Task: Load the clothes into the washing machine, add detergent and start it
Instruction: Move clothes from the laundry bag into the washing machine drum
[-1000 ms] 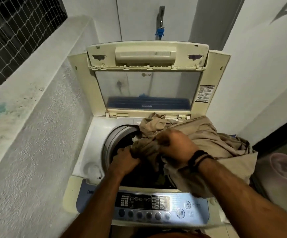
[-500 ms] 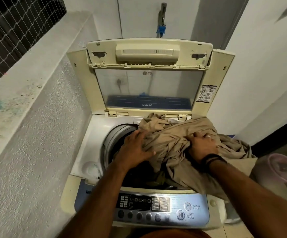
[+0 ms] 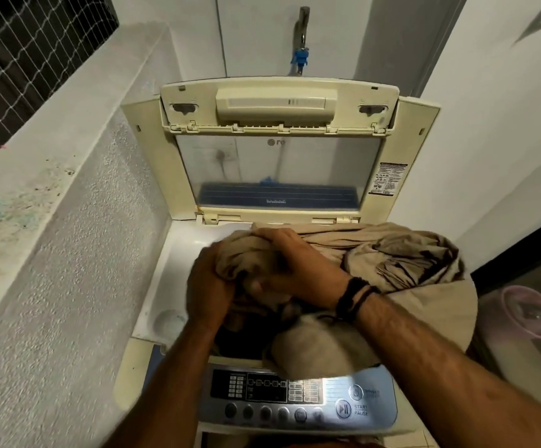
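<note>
— So, what has changed over the washing machine point(image 3: 172, 286) since half a second ago?

— Both hands have come together. The left hand point(image 3: 209, 286), which lay flat on the beige garment point(image 3: 401, 253) near the drum's left rim, now sits left of centre with its fingers curled into a bunched fold of the cloth. The right hand point(image 3: 298, 270) has slid from the right of the bundle toward the middle of the frame and lies over the top of that same fold, fingers bent down around it. The two hands touch.

— And the garment itself?

— It is heaped over the drum opening at centre right. A loose part spills past the right edge of the machine, and a rounded lobe hangs down over the upper edge of the control panel point(image 3: 295, 396) in the lower middle. Earlier the dark drum mouth showed beside the left hand; now cloth and hands cover most of it.

— Anything else?

— The lid point(image 3: 278, 176) stands upright in the upper middle, as before. A black wristband point(image 3: 354, 299) circles the right wrist. A pink bin point(image 3: 521, 313) shows at the right edge. The view has shifted slightly.
</note>
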